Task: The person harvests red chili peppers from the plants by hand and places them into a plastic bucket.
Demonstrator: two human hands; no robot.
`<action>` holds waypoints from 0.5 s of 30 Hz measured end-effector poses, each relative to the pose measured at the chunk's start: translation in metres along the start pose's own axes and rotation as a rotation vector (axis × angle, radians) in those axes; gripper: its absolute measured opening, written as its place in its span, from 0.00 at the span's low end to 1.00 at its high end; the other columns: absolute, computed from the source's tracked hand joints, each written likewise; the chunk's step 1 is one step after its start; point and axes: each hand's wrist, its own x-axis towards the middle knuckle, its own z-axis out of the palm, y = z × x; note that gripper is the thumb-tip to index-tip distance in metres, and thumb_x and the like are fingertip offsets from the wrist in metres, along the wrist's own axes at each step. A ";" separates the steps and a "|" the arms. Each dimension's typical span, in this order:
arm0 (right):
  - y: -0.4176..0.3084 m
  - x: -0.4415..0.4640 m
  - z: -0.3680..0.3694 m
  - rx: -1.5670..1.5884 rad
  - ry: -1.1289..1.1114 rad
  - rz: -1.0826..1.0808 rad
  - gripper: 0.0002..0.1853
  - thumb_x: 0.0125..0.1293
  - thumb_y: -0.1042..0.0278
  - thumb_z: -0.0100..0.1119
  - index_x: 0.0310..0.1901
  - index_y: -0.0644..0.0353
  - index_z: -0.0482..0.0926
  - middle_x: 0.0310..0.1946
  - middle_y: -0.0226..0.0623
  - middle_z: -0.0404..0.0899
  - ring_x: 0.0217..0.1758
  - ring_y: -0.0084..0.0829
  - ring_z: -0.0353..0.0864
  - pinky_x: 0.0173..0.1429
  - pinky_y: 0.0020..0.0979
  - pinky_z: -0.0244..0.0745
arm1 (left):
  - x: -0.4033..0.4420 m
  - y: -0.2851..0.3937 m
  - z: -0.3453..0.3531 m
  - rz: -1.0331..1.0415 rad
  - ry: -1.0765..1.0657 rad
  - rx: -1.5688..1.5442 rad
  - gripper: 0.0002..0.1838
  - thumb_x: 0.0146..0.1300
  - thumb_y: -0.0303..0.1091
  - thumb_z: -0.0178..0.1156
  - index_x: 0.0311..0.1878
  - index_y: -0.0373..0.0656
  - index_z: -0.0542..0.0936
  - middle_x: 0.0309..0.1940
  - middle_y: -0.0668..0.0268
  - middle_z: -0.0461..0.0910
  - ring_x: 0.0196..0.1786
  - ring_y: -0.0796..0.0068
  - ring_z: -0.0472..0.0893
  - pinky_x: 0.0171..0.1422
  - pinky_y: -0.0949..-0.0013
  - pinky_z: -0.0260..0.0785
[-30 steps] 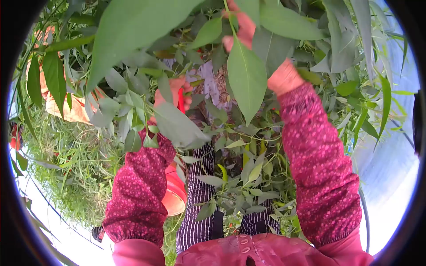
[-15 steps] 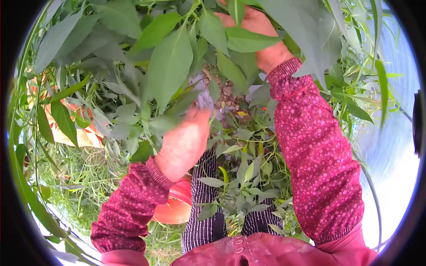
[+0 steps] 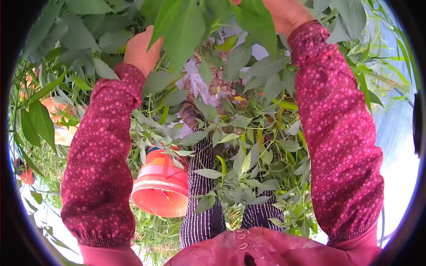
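My left hand [image 3: 143,52] reaches up among the leaves at the upper left, its back towards me and its fingers hidden by foliage. At the top edge, my right hand [image 3: 286,14] is in the same pepper plant; a large leaf [image 3: 257,26] covers its fingers. Whether either hand grips anything cannot be seen. Broad green leaves [image 3: 184,33] hang between the two hands. Lower down, a slim yellow-green pepper [image 3: 222,164] hangs near my legs, and another pepper [image 3: 286,105] lies among stems below my right hand.
A red bucket [image 3: 160,184] sits on the grass beside my striped trouser leg [image 3: 202,195], its mouth towards me. Orange and pale cloth or sacking [image 3: 60,115] shows through the leaves at left. Whitish sheeting [image 3: 395,146] runs along the right side.
My left hand has moved up and to the left, from above the bucket into the leaves. My right hand has shifted up and right. More of the red bucket now shows.
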 end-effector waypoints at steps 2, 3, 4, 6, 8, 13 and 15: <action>-0.005 0.000 -0.002 0.002 -0.005 -0.030 0.31 0.66 0.70 0.58 0.69 0.49 0.58 0.56 0.37 0.71 0.51 0.37 0.76 0.54 0.31 0.75 | 0.000 0.005 -0.007 -0.113 -0.058 0.037 0.10 0.60 0.33 0.52 0.37 0.40 0.80 0.35 0.48 0.80 0.38 0.50 0.80 0.42 0.54 0.73; -0.008 0.004 -0.006 -0.001 -0.007 -0.028 0.31 0.66 0.70 0.58 0.69 0.49 0.58 0.56 0.37 0.71 0.51 0.37 0.76 0.54 0.31 0.75 | 0.004 0.005 -0.005 0.069 -0.126 0.297 0.08 0.59 0.31 0.53 0.36 0.41 0.80 0.36 0.48 0.80 0.38 0.52 0.81 0.41 0.56 0.74; -0.016 0.011 -0.008 -0.055 0.046 -0.066 0.26 0.65 0.73 0.57 0.64 0.54 0.64 0.52 0.37 0.73 0.52 0.32 0.76 0.51 0.29 0.76 | 0.008 0.004 -0.008 0.250 -0.194 0.551 0.07 0.57 0.30 0.54 0.35 0.42 0.80 0.37 0.48 0.80 0.38 0.54 0.82 0.40 0.57 0.75; -0.025 0.020 -0.036 -0.111 0.105 -0.100 0.20 0.65 0.76 0.56 0.59 0.58 0.70 0.49 0.37 0.74 0.52 0.27 0.76 0.48 0.28 0.77 | 0.014 0.003 -0.009 0.282 -0.190 0.545 0.07 0.55 0.25 0.55 0.36 0.41 0.80 0.43 0.49 0.79 0.39 0.55 0.82 0.41 0.59 0.76; -0.028 0.023 -0.068 -0.694 -0.082 -0.200 0.14 0.65 0.77 0.55 0.53 0.63 0.73 0.45 0.38 0.77 0.47 0.24 0.78 0.45 0.27 0.78 | 0.013 0.001 -0.009 0.157 -0.156 0.401 0.08 0.51 0.22 0.58 0.36 0.40 0.80 0.49 0.52 0.77 0.40 0.55 0.82 0.43 0.58 0.77; -0.048 0.000 -0.027 -0.033 0.087 -0.025 0.10 0.65 0.77 0.53 0.47 0.64 0.75 0.41 0.37 0.80 0.40 0.26 0.81 0.44 0.26 0.80 | 0.030 -0.043 0.016 0.378 -0.362 0.846 0.10 0.57 0.33 0.60 0.40 0.39 0.76 0.41 0.52 0.76 0.43 0.53 0.76 0.45 0.60 0.70; -0.053 -0.007 -0.013 -0.087 0.125 0.007 0.11 0.65 0.77 0.53 0.49 0.64 0.74 0.41 0.38 0.80 0.41 0.26 0.81 0.44 0.26 0.80 | 0.022 -0.043 0.010 0.204 -0.003 -0.002 0.10 0.58 0.34 0.59 0.38 0.39 0.75 0.40 0.59 0.74 0.36 0.59 0.75 0.41 0.64 0.69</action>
